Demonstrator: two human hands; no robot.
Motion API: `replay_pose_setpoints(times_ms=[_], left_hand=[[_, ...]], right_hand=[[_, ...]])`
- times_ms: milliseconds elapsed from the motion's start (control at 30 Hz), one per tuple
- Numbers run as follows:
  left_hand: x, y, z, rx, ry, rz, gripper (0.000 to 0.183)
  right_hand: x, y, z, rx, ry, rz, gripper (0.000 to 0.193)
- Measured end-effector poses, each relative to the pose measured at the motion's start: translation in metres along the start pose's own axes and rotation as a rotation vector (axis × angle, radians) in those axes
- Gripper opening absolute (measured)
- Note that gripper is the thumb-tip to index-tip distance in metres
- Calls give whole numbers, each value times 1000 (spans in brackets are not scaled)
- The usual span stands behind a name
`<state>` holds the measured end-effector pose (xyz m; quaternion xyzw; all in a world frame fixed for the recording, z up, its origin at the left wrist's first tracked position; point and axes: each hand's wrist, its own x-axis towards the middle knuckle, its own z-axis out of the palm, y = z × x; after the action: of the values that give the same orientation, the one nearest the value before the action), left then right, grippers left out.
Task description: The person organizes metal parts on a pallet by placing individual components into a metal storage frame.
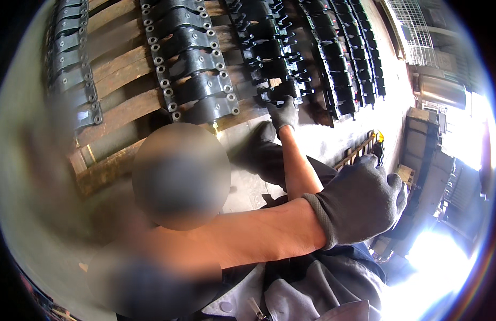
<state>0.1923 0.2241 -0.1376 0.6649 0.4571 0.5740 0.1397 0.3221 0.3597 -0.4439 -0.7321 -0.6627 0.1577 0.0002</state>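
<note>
My right hand (284, 113), in a grey glove, reaches away to the near end of a black metal part (281, 92). Its fingers are closed on that part's edge. The part lies at the end of a long row of similar black pieces (272, 48) with pegs sticking out along both sides. My left forearm crosses over the right one. In front of my body, to the right, my left hand (360, 200) in a matching glove is curled closed; whatever its fingers may hold is hidden.
Rows of black metal plates with ringed holes (197, 67) lie across wooden slats (125, 107) at the left. More black rows (339, 53) stretch away on the right. A yellow-topped object (377, 137) stands beyond my left hand. A blurred patch covers the lower left.
</note>
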Motion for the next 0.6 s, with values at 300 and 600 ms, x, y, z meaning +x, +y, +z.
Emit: replay_pose_setpoints(times_ms=[300, 600], left_hand=[[1, -5, 8, -23, -63, 76, 25], [-2, -5, 15, -144, -108, 68, 19]], right_hand=[[8, 16, 22, 86, 51, -67, 53], [-13, 9, 10, 50, -13, 25, 69]])
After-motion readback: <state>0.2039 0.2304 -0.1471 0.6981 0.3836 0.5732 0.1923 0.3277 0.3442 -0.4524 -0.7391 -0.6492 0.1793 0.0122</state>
